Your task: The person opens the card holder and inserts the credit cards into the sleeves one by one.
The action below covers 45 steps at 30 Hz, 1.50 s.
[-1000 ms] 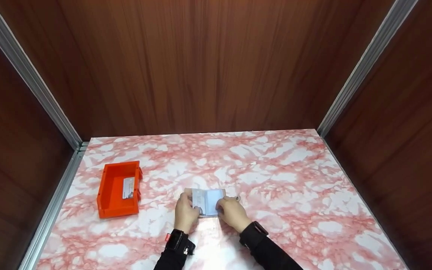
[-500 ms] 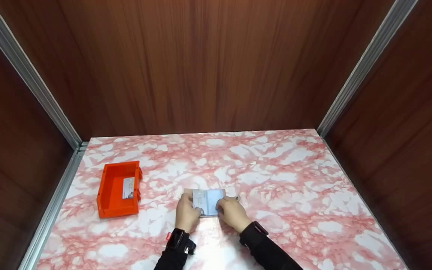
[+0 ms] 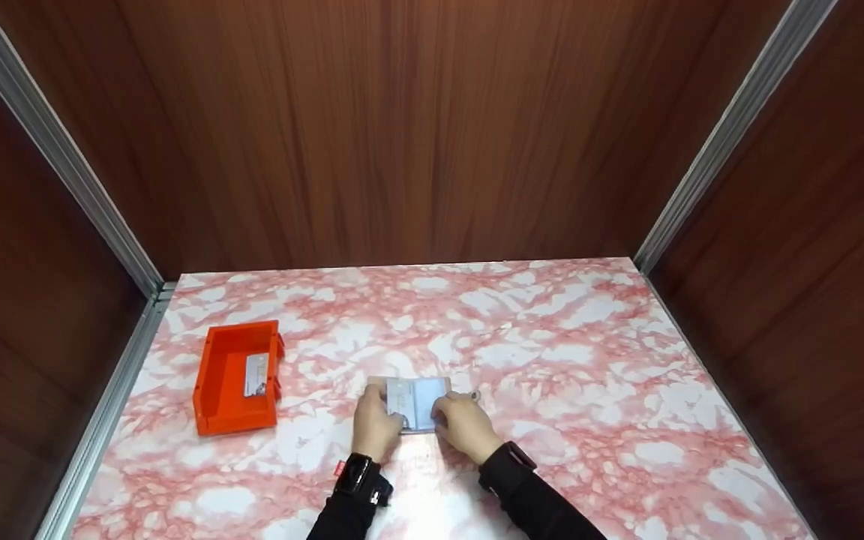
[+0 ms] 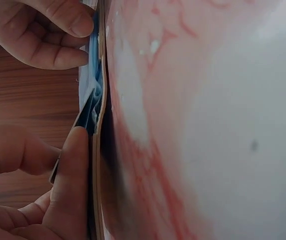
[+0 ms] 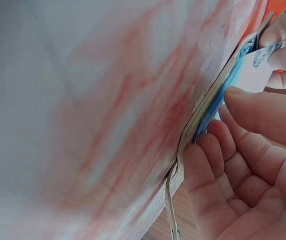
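Note:
A small card holder (image 3: 447,382) with a tan cover and clear bluish sleeves (image 3: 429,396) lies spread open on the table. My left hand (image 3: 374,426) is at its left side, thumb and finger pinching a pale printed card (image 3: 400,395) that lies over the left half. In the right wrist view the card (image 5: 255,72) slants up from the sleeves, its far edge at the fold. My right hand (image 3: 467,426) holds the right side with curled fingers, its thumb on the sleeves. A strap with a round snap (image 3: 475,394) sticks out beside it.
To the left stands an orange open bin (image 3: 241,426), with another printed card (image 3: 256,375) inside it. The table (image 3: 567,360) has a pink and white marbled top. Dark wood panels (image 3: 417,135) close in the back and both sides.
My left hand and the card have shifted slightly to the right, toward the fold of the holder. My right hand stays in place.

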{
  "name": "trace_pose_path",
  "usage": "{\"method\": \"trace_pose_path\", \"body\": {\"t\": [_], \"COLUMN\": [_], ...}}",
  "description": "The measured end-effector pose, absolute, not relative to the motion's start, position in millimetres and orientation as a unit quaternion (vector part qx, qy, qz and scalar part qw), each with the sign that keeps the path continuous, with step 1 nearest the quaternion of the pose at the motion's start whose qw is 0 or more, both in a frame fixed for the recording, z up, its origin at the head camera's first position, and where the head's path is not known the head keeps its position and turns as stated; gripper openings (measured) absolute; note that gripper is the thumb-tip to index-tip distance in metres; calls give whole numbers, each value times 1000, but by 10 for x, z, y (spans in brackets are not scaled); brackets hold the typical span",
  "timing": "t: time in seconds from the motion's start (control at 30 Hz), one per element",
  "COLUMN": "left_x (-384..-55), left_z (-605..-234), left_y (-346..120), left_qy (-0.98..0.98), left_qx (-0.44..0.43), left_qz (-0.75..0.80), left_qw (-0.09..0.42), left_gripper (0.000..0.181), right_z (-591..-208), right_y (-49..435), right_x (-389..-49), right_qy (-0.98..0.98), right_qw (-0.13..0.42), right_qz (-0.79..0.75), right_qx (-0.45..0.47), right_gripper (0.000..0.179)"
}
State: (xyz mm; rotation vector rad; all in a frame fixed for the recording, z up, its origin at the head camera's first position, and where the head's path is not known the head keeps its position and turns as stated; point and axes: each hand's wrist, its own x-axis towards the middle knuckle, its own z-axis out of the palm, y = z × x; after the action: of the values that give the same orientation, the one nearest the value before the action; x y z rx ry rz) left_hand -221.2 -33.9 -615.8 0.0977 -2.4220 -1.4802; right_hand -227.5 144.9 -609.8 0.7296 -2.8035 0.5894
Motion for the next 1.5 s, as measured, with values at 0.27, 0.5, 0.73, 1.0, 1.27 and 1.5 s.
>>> {"method": "trace_pose_path", "body": {"t": [0.27, 0.5, 0.73, 1.0, 1.27, 1.5], "left_x": [-2223, -2218, -2223, -2239, -2243, -2243], "left_z": [-6140, -6115, -6103, -6136, -6163, -6203], "left_y": [-322, -304, -285, -250, -223, -225], "left_qy": [-843, -844, -849, -848, -850, -870], "left_qx": [42, 47, 47, 46, 34, 33], "left_qz": [-519, -518, -511, -512, -507, -474], "left_qw": [139, 128, 128, 127, 138, 134], "left_gripper": [44, 44, 44, 44, 44, 37], "right_z": [-6106, -6088, -6078, -6085, -6089, -6087], "right_y": [1452, 1453, 1455, 1463, 1463, 1454], "right_x": [-2283, -2272, -2270, -2272, -2279, -2268], "right_qy": [-945, -944, -943, -942, -943, -945], "right_qw": [95, 87, 85, 91, 90, 91], "right_qz": [197, 202, 205, 202, 199, 197], "right_qx": [245, 246, 248, 252, 252, 245], "right_gripper": [18, 18, 17, 17, 17, 17]}}
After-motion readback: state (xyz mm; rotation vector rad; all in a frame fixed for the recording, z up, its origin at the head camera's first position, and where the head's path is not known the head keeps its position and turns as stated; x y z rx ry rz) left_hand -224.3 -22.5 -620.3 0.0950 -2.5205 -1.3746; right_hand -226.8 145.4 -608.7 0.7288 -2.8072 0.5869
